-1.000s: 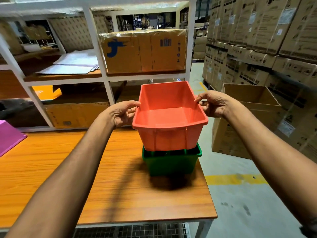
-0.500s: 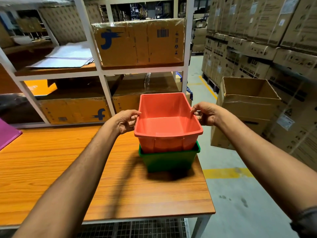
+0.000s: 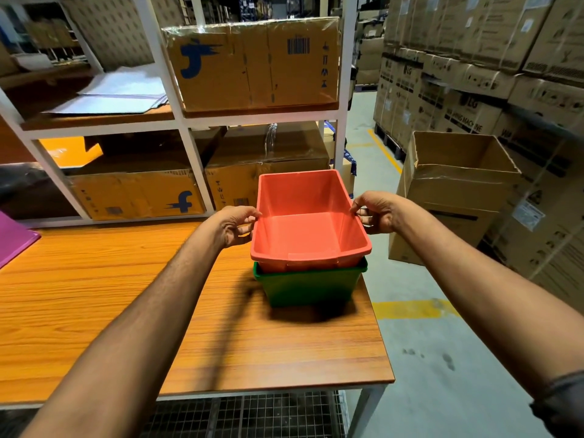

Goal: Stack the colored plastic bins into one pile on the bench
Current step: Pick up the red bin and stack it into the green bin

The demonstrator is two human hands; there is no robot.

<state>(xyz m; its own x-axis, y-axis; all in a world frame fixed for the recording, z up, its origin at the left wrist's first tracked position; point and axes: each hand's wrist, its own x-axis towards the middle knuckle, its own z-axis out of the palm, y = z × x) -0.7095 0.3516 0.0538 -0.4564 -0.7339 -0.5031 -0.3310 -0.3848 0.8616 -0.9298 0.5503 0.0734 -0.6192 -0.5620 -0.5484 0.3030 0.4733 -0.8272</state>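
Observation:
An orange-red plastic bin [image 3: 305,235] sits nested deep inside a green bin [image 3: 308,287] near the right end of the wooden bench [image 3: 126,311]. Only the green bin's rim and lower walls show beneath it. My left hand [image 3: 235,226] grips the orange bin's left rim. On the opposite side, my right hand [image 3: 377,211] holds the right rim. A purple bin [image 3: 14,237] pokes in at the bench's far left edge, mostly cut off by the frame.
White shelving [image 3: 186,121] with cardboard boxes and paper sheets stands behind the bench. An open cardboard box [image 3: 455,184] rests on the floor to the right, in front of stacked cartons. The bench's right edge lies just past the bins.
The orange bin has dropped from above the green bin down into it, with both hands following on its rims. The camera view has tilted lower.

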